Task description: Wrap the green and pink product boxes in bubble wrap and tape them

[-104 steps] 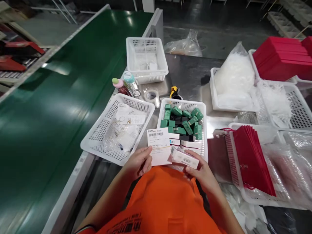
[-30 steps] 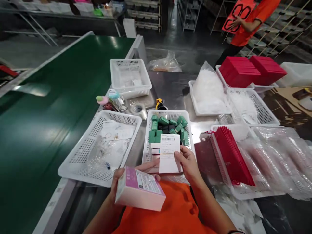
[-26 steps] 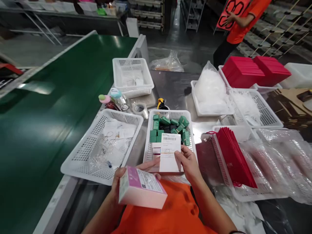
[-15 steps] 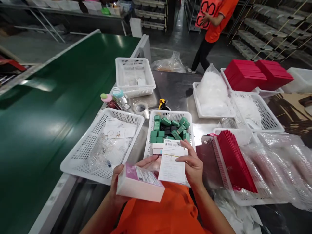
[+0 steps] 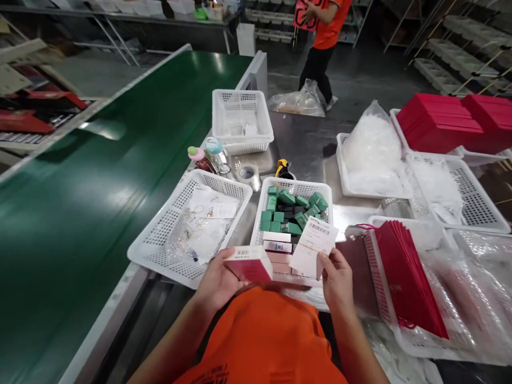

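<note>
My left hand (image 5: 218, 277) grips a pink and white box (image 5: 248, 263) near my chest, its barcoded end facing up. My right hand (image 5: 337, 277) pinches a white paper slip with a barcode (image 5: 312, 246) by its lower corner, tilted to the right. Both are held over the near edge of a white basket (image 5: 261, 207) filled with several small green boxes (image 5: 294, 205) and pink-white boxes (image 5: 277, 246).
A white basket of clear bags with rings (image 5: 192, 226) sits left, beside a green conveyor belt (image 5: 80, 181). Red paper bags (image 5: 408, 274) stand in a basket at right. Tape roll (image 5: 248, 173), bottles (image 5: 212, 154), red boxes (image 5: 440, 120) lie farther back. A person (image 5: 320, 37) walks behind.
My left hand has turned the pink box and drawn it in toward the basket. My right hand has tilted the slip and shifted it right. The person behind walked left.
</note>
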Tool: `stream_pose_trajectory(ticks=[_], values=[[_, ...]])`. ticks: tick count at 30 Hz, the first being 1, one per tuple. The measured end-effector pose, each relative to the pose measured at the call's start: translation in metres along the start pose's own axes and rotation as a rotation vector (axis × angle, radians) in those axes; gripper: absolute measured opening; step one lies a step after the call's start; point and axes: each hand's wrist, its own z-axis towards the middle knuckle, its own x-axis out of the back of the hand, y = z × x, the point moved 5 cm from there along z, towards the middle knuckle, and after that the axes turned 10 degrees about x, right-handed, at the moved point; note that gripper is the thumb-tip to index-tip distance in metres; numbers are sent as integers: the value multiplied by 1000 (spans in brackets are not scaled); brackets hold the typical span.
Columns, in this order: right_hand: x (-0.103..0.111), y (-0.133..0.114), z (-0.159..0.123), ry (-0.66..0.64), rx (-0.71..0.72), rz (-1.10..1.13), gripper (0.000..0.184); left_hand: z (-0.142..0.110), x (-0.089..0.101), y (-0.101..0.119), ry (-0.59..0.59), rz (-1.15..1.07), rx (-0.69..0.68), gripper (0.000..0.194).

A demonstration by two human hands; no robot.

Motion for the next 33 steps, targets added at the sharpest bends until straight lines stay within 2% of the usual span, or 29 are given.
stream_pose_trajectory(ticks=[3, 7, 10, 12, 14, 20, 22, 23, 25, 27, 28, 30, 33], values=[[-7, 3, -3, -106, 31, -66, 32, -1, -3, -10, -144, 75, 60, 37], [-24, 9, -11, -366, 177, -169, 14, -5, -14, -28, -419, 34, 243, 66], [-32, 20, -18, -485, 183, -113, 16, -6, -19, -35, -644, 29, 305, 83], [-35, 26, -20, -524, 165, -69, 18, -6, -21, -36, -814, 68, 298, 87], [-36, 29, -22, -545, 154, -32, 18, -6, -20, -35, -913, 119, 304, 88], [-40, 32, -23, -676, 168, -43, 17, -4, -18, -34, -907, 190, 362, 88], [-37, 33, -11, -711, 216, -108, 24, -4, -17, -33, -877, 198, 360, 90], [-33, 34, 0, -685, 257, -183, 29, -4, -15, -33, -854, 203, 348, 91], [-21, 35, 30, -534, 350, -477, 37, -4, -12, -30, -822, 202, 314, 92], [-7, 36, 63, -373, 400, -905, 46, -3, -10, -26, -799, 185, 281, 85], [-3, 38, 78, -352, 407, -1113, 54, -2, -8, -23, -783, 171, 274, 80], [-1, 44, 104, -458, 397, -1429, 75, 1, -5, -20, -751, 153, 259, 74], [0, 54, 130, -715, 337, -1644, 99, 3, 0, -16, -729, 156, 245, 74]])
